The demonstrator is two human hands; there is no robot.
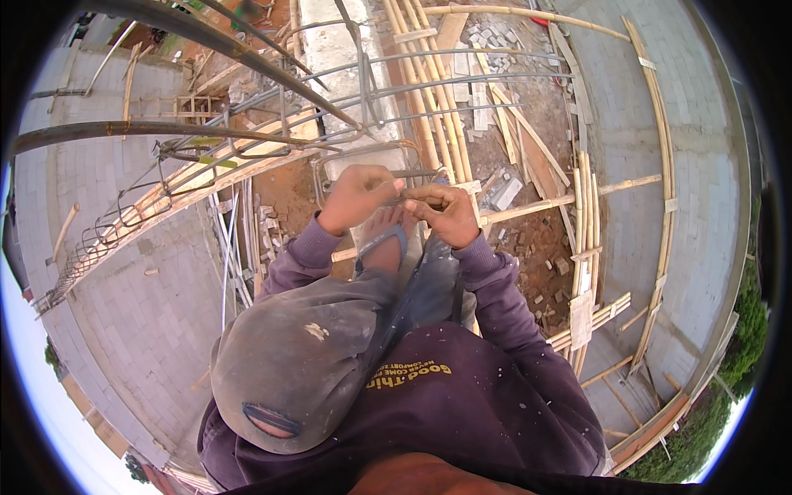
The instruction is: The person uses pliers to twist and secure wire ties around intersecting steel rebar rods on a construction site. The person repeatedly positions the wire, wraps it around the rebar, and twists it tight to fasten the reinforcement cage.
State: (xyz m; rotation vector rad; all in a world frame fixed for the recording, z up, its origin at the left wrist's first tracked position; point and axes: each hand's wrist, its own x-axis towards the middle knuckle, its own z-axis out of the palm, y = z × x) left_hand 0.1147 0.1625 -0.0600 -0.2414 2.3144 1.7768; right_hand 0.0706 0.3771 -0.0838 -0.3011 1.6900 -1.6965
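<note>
My left hand (362, 193) and my right hand (442, 210) meet above my sandalled foot. Between their fingertips they pinch a thin, dark piece, which looks like tie wire (401, 198); the fingers hide most of it. Just beyond the hands lie bent steel stirrups (365, 150) on the top of a concrete beam (340, 55). A rebar cage (161, 185) stretches away to the left, and pliers or cutters with green handles (216, 161) rest on it. Long reinforcing bars (247, 55) rise at the upper left, close to the beam.
Bamboo poles (433, 93) run beside the beam on the right, with more bamboo scaffolding (585, 216) farther right. Below are broken blocks (507, 193), loose planks (535, 145) and bare soil. Light block walls (136, 309) stand on both sides. A wooden formwork board (260, 145) lies along the cage.
</note>
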